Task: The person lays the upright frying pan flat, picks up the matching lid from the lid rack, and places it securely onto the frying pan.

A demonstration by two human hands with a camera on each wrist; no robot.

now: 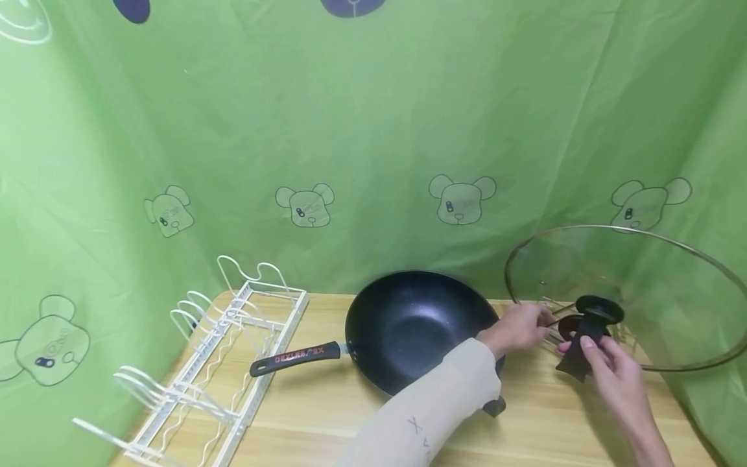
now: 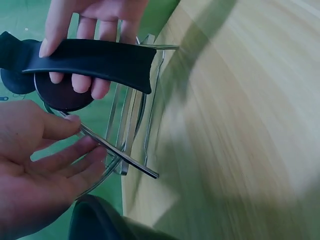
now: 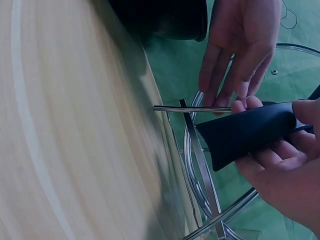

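A large glass lid (image 1: 671,298) with a metal rim stands tilted at the right, its black knob and flat handle (image 1: 585,347) facing me. My right hand (image 1: 624,373) grips that handle, thumb on one side and fingers behind it, as the right wrist view also shows. Beside it, my left hand (image 1: 519,327) reaches across over the wok's right side. In the left wrist view its thumb and fingers pinch a thin metal rod (image 2: 122,152) of a wire stand (image 2: 125,125). The stand is partly hidden behind the hands and lid.
A black wok (image 1: 420,324) sits mid-table, its long handle (image 1: 297,359) pointing left and partly covered by my left sleeve (image 1: 432,408) on the right. A white wire rack (image 1: 245,415) lies along the table's left side. Green curtain (image 1: 373,130) surrounds the wooden table (image 1: 315,415).
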